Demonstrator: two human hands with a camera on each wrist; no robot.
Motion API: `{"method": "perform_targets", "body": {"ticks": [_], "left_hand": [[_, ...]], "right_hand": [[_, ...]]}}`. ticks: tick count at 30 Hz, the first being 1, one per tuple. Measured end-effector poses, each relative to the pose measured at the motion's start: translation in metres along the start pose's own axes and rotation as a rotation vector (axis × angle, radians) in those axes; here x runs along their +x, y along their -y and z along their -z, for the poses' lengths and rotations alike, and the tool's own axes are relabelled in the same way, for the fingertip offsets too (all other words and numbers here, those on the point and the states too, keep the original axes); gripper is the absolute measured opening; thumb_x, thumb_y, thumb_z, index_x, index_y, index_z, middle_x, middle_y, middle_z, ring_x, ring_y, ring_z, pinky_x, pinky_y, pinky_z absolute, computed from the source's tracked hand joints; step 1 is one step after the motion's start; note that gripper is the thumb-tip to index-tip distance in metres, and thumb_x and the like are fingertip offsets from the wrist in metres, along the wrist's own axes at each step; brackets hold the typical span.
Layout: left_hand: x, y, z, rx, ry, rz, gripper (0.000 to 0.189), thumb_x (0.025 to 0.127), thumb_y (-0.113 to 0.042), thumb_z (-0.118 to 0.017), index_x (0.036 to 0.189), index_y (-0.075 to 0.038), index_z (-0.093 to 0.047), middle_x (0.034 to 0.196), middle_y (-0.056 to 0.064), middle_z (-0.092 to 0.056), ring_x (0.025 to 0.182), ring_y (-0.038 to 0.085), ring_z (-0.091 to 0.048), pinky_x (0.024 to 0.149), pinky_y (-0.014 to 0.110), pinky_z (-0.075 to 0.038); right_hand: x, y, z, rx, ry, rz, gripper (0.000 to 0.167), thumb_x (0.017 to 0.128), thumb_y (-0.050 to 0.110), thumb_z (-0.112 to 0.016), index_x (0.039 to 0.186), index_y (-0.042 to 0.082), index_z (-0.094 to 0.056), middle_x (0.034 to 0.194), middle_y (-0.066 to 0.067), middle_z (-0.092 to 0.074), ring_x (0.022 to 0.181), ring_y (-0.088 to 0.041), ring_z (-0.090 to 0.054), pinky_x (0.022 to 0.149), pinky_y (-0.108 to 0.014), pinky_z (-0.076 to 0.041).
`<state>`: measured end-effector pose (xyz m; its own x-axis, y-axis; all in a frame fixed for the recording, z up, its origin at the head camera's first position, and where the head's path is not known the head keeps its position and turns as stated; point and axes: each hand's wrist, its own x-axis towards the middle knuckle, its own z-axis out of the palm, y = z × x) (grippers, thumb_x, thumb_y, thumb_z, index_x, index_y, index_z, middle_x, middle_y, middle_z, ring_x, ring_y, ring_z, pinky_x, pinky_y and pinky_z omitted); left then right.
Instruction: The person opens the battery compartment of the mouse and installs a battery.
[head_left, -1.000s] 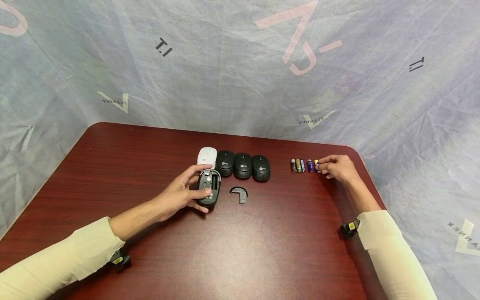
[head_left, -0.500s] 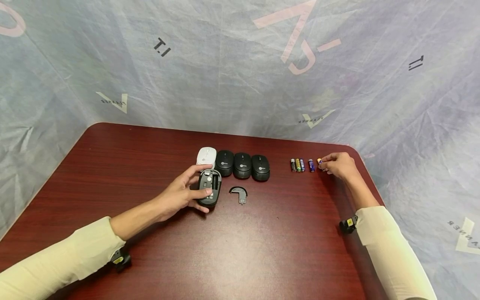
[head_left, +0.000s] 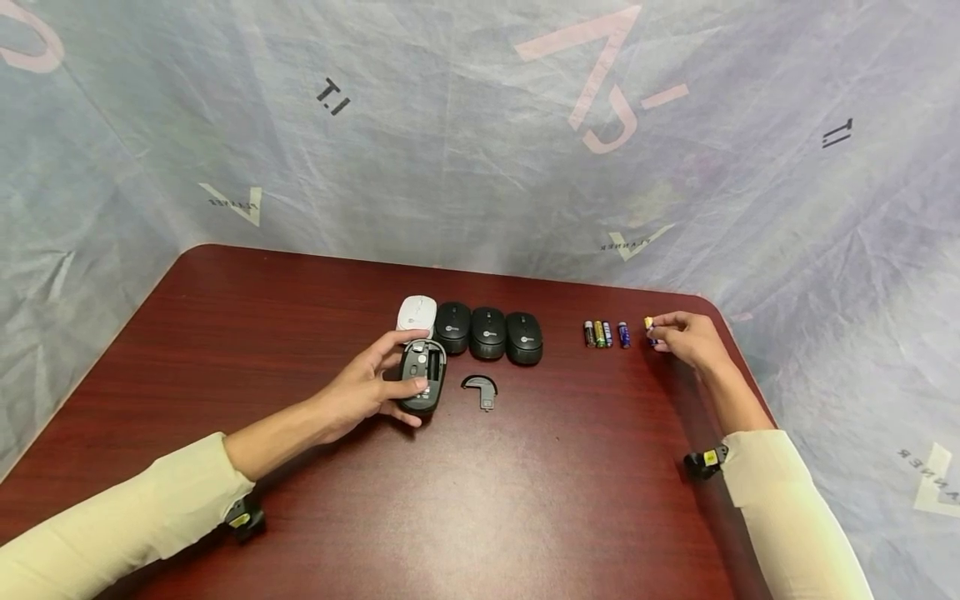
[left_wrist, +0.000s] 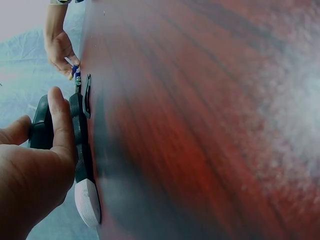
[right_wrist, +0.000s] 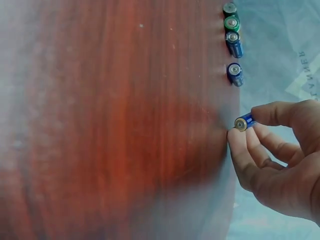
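Note:
My left hand [head_left: 367, 385] grips a black computer mouse [head_left: 414, 400], its underside turned up and its battery slot uncovered with nothing in it. The thumb lies across the underside. Just right of it on the table is the mouse's black battery cover [head_left: 486, 385], a curved piece with a short stem. At the far right, my right hand [head_left: 692, 340] pinches a blue and yellow battery [right_wrist: 244, 122] between thumb and fingertips. Several more batteries stand apart to its left: a lone blue battery [head_left: 624, 335] and a close group with a green and yellow battery [head_left: 599, 334].
Behind the held mouse, a white mouse [head_left: 417, 312] begins a row with black mice, among them the rightmost black mouse [head_left: 523, 338]. The dark red table [head_left: 480, 500] ends at a grey printed cloth [head_left: 450, 133] at the back and sides.
My right hand has drawn the battery a little to the right, away from the lone blue battery, and tilted it. My left hand holds the mouse as before.

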<state>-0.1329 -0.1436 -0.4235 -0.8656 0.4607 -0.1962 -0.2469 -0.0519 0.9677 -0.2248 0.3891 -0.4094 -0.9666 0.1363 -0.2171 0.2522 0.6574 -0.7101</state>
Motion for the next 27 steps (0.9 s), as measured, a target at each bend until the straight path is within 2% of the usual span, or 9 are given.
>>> {"method": "perform_targets", "body": {"ticks": [4, 11, 27], "left_hand": [[0.000, 0.001, 0.000, -0.005, 0.001, -0.004, 0.082, 0.106, 0.005, -0.071, 0.176, -0.019, -0.034, 0.159, 0.031, -0.051, 0.104, 0.034, -0.079, 0.083, 0.057, -0.073], [0.000, 0.002, 0.000, -0.014, 0.002, -0.004, 0.083, 0.106, 0.005, -0.071, 0.176, -0.019, -0.033, 0.159, 0.031, -0.050, 0.104, 0.034, -0.079, 0.083, 0.058, -0.073], [0.002, 0.003, -0.002, -0.016, 0.011, -0.003, 0.082, 0.106, 0.004, -0.072, 0.175, -0.019, -0.035, 0.159, 0.030, -0.051, 0.104, 0.036, -0.080, 0.083, 0.059, -0.073]], "right_hand": [[-0.003, -0.007, -0.002, 0.114, 0.016, -0.016, 0.048, 0.114, 0.017, -0.066, 0.152, -0.011, -0.057, 0.138, -0.021, -0.065, 0.086, 0.006, -0.074, 0.084, -0.018, -0.068], [-0.012, -0.010, -0.005, 0.253, 0.030, -0.026, 0.049, 0.114, 0.017, -0.066, 0.153, -0.009, -0.053, 0.110, 0.013, -0.068, 0.092, 0.006, -0.076, 0.091, -0.020, -0.068], [-0.029, -0.007, -0.008, 0.330, 0.049, -0.009, 0.049, 0.113, 0.011, -0.068, 0.153, -0.010, -0.050, 0.100, 0.020, -0.072, 0.090, 0.003, -0.078, 0.090, -0.020, -0.068]]}}
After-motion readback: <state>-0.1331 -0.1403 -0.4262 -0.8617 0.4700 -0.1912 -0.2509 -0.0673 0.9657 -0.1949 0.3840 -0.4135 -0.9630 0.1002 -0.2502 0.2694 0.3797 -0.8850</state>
